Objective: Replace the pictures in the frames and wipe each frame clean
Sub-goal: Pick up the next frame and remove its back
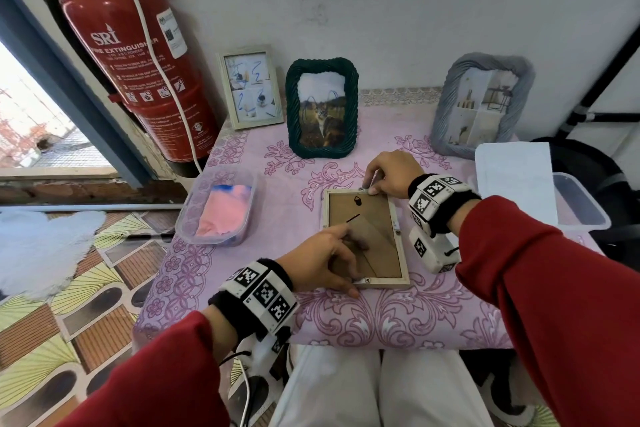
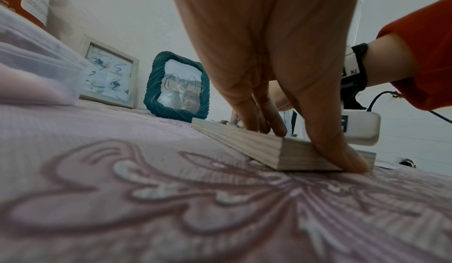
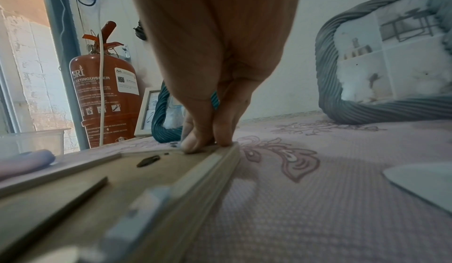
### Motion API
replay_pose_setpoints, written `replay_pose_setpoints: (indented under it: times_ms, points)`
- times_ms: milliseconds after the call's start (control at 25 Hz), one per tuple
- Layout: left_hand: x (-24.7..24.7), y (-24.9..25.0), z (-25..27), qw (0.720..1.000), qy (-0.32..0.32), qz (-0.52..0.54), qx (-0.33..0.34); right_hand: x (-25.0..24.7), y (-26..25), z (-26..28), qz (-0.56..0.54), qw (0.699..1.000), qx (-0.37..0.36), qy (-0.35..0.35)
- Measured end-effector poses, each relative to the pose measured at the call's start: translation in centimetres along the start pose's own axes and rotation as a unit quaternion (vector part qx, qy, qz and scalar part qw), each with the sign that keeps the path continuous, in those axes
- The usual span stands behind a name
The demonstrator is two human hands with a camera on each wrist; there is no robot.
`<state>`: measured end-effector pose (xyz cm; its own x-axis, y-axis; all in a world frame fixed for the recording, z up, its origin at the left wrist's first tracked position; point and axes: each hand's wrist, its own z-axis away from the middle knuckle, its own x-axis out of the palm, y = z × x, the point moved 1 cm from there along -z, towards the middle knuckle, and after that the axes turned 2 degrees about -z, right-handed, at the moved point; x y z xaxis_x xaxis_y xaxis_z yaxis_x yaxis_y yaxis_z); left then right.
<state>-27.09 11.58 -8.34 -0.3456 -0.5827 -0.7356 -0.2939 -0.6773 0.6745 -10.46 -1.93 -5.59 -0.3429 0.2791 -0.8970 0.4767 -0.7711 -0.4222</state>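
Note:
A light wooden frame lies face down on the pink tablecloth, its brown backing board up. My left hand rests on its near left part: fingers lie flat on the backing and the thumb presses the near rail. My right hand is at the far rail, where thumb and fingertip pinch the edge beside a small metal clip. Three more frames stand at the back: a white one with blue scribbles, a dark green one with a cat picture, and a grey one.
A clear tub holding a pink and blue cloth sits left of the frame. At the right stands another clear tub with white paper over it. A red fire extinguisher hangs at the back left. The table's front edge is just above my lap.

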Motion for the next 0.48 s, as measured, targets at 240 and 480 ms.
replay_pose_setpoints:
  times_ms: [240,480]
  points:
    - [0.0,0.4,0.4,1.000,-0.001,0.020,-0.022,0.4,0.3,1.7,-0.039,0.999,-0.012,0.012]
    - [-0.6,-0.4,1.0,0.955,0.261,0.022,-0.139,0.6,0.1,5.7,-0.024,0.998,-0.059,0.019]
